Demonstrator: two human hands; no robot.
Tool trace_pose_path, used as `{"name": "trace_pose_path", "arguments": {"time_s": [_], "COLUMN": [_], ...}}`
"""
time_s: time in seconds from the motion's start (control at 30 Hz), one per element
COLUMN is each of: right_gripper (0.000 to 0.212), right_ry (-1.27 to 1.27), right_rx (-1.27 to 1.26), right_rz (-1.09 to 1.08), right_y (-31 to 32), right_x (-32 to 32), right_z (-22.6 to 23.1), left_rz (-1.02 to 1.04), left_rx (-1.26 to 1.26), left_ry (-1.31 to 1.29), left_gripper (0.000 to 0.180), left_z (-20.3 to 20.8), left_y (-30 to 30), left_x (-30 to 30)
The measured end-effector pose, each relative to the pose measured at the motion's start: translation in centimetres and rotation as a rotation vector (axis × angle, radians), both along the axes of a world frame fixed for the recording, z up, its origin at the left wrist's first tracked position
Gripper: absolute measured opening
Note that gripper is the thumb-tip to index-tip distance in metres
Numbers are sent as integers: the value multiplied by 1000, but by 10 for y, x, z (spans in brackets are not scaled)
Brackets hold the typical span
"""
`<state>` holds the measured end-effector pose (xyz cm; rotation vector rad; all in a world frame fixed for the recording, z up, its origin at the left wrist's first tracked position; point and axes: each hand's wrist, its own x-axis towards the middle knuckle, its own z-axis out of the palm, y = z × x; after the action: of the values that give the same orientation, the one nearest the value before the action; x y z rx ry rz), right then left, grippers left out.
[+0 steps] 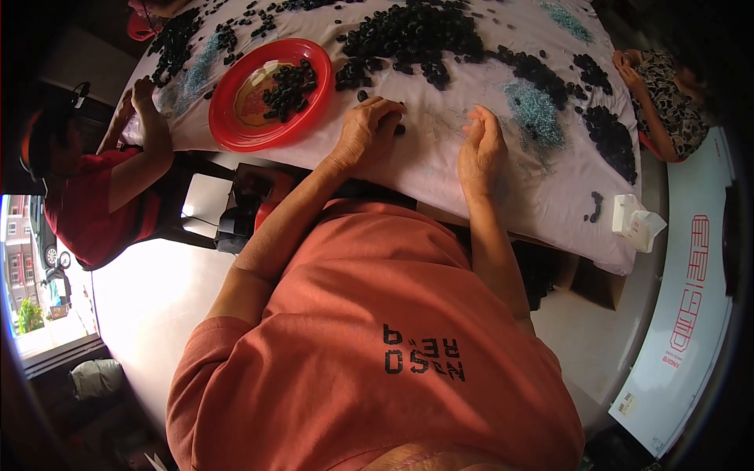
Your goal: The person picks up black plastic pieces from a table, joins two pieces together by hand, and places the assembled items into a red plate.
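My left hand [367, 132] rests on the cloth-covered table with its fingers curled. A small black piece [400, 129] shows at its fingertips, and another black piece [362, 96] lies beside the knuckles. My right hand [481, 149] is held above the cloth, fingers mostly stretched out and slightly bent, with nothing visible in them. Close to its right lies a heap of thin teal pieces [534, 114]. To the left of my left hand sits a red round tray [224, 118] holding a pile of small black pieces [290, 90].
Large heaps of black pieces [412, 35] cover the far side of the pale tablecloth [424, 169]. A white tissue box [628, 220] stands at the right corner. One person in red [118, 188] sits at left, another in patterned clothing [674, 102] at right.
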<state>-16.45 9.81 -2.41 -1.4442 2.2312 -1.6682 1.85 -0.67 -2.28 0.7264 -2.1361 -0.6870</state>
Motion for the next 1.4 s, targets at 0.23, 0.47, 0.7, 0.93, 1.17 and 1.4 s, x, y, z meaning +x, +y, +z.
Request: {"name": "trace_pose_path", "arguments": {"time_s": [0.23, 0.47, 0.7, 0.93, 1.17, 1.4], "right_gripper": [24, 21, 19, 21, 21, 29], "right_ry": [-73, 16, -72, 30, 96, 60], "right_rx": [-4, -111, -58, -2, 20, 35], "right_rz": [48, 14, 51, 15, 7, 40], "right_y": [-2, -3, -2, -5, -3, -6], "right_x": [0, 0, 3, -3, 0, -3], "right_z": [-4, -1, -1, -10, -6, -17], "left_rz": [-4, -2, -296, -311, -275, -265], "left_rx": [3, -35, -121, -186, -239, -232], "left_ry": [1, -9, -77, -200, -246, -217], "left_gripper": [12, 16, 48, 46, 44, 44], "left_z": [1, 3, 27, 10, 1, -3], "left_y": [0, 0, 18, 12, 10, 8], "left_x": [0, -3, -35, -45, -43, -42]}}
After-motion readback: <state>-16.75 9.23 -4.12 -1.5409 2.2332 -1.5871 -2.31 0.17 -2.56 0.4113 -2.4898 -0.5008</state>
